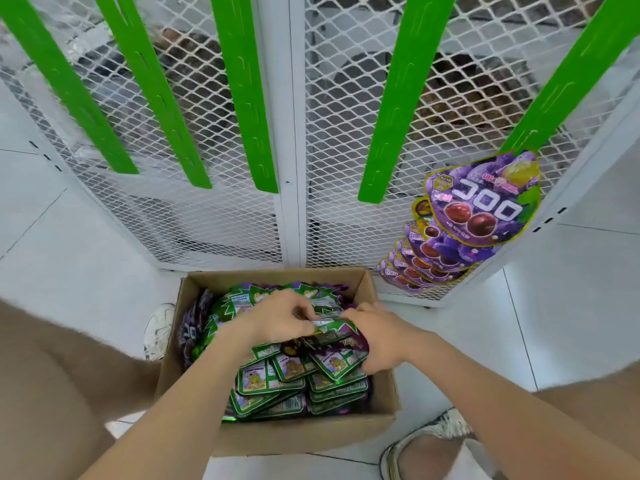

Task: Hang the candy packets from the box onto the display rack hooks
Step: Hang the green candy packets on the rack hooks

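An open cardboard box (194,344) on the floor is full of green-and-purple candy packets (277,379). Both my hands are inside it. My left hand (282,315) pinches the top edge of one packet (332,325) lying on the pile. My right hand (375,337) curls round the right side of the same small bunch. On the white mesh display rack (294,133), several purple packets (481,199) hang in a column from the rightmost green strip (568,77). The other green strips (239,91) carry nothing.
The rack's white centre post (289,188) stands just behind the box. My shoes sit at the box's left (157,329) and at the lower right (429,441). My knees fill the lower corners. White floor tiles surround the box.
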`<state>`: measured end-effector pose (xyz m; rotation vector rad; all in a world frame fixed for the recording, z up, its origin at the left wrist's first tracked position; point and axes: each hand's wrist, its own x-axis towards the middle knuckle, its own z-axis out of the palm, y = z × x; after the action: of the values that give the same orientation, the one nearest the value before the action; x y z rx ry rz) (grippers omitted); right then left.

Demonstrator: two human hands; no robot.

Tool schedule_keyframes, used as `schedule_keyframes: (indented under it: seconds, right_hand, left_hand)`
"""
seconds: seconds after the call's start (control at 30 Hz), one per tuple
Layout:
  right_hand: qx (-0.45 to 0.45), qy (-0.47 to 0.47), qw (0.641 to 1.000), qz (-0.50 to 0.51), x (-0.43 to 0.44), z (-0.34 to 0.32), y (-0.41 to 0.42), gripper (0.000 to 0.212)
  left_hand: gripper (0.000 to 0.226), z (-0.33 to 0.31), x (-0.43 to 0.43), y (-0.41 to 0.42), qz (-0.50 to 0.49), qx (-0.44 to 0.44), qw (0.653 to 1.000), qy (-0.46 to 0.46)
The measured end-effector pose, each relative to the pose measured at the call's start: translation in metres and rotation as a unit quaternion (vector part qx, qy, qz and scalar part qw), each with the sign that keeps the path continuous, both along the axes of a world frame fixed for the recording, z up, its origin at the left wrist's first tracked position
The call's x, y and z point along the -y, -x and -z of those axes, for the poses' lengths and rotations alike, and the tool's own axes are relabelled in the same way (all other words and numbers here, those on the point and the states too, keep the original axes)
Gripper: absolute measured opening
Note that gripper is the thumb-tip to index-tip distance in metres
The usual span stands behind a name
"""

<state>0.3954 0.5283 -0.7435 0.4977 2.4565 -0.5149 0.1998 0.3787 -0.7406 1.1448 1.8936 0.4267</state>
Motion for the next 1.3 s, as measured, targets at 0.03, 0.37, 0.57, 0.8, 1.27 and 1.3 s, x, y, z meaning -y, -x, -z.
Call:
schedule_keyframes:
  seconds: [0.03, 0.37, 0.57, 0.8, 1.27, 1.3]
  right_hand:
    - [-0.021, 0.023, 0.999, 0.019, -0.002, -0.006, 0.002, 0.069]
    - [-0.311, 0.075, 0.915, 0.247, -0.022, -0.123, 0.007, 0.016]
    - [-0.315, -0.073, 0.929, 0.182, -0.030, -0.182, 0.001, 0.023]
    - [-0.288, -0.149, 0.921, 0.217, -0.038, -0.187, 0.013, 0.022]
    - [-0.268, 0.001, 0.924, 0.274, -0.056, -0.208, 0.022, 0.017]
    - [-0.275, -0.004, 0.923, 0.270, -0.055, -0.209, 0.022, 0.020]
  left_hand:
    - [0.013, -0.006, 0.001, 0.004, -0.019, 0.013, 1.000, -0.009]
    - [0.021, -0.069, -0.022, -0.004, -0.148, -0.073, 0.974, -0.157]
    - [0.032, -0.155, -0.075, -0.024, -0.243, -0.154, 0.889, -0.357]
    - [0.052, -0.172, -0.134, -0.052, -0.345, -0.199, 0.843, -0.362]
    - [0.025, -0.141, -0.126, -0.028, -0.291, -0.123, 0.846, -0.431]
    - [0.016, -0.144, -0.122, -0.023, -0.266, -0.098, 0.863, -0.418]
